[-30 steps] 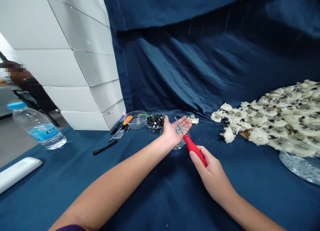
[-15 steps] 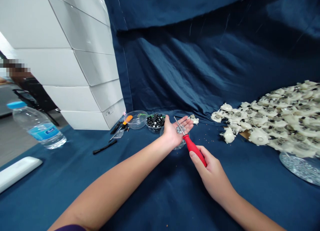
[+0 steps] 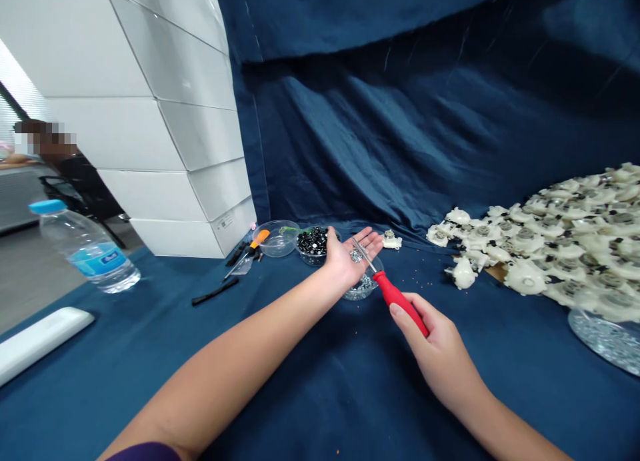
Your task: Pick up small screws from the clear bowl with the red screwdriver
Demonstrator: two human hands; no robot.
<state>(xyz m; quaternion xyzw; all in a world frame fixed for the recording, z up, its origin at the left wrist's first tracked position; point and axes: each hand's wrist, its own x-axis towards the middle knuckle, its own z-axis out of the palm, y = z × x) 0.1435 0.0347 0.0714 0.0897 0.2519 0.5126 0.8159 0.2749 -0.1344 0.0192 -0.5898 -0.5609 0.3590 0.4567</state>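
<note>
My left hand (image 3: pixel 345 260) is open, palm up, its fingers stretched out. A small heap of silvery screws (image 3: pixel 356 255) lies on the palm. My right hand (image 3: pixel 425 328) is closed around the red handle of a screwdriver (image 3: pixel 400 300). Its metal shaft points up and left, with the tip over the left palm among or just above the screws. Under the left hand stands a clear bowl of silvery small parts (image 3: pixel 363 288), partly covered. Behind the left thumb is a clear bowl of black round parts (image 3: pixel 313 242).
Many cream plastic housings (image 3: pixel 527 274) are heaped at right, beside a clear tray of metal bits (image 3: pixel 607 341). One housing (image 3: pixel 393 240) lies beyond my left fingertips. At left are a clear dish (image 3: pixel 280 240), an orange-handled tool (image 3: pixel 261 238), a water bottle (image 3: pixel 93 251) and stacked white boxes (image 3: pixel 165 241).
The whole view has shifted slightly, so the scene sits further right. The screwdriver has moved a little right and down relative to my left palm, which stays open with the screws.
</note>
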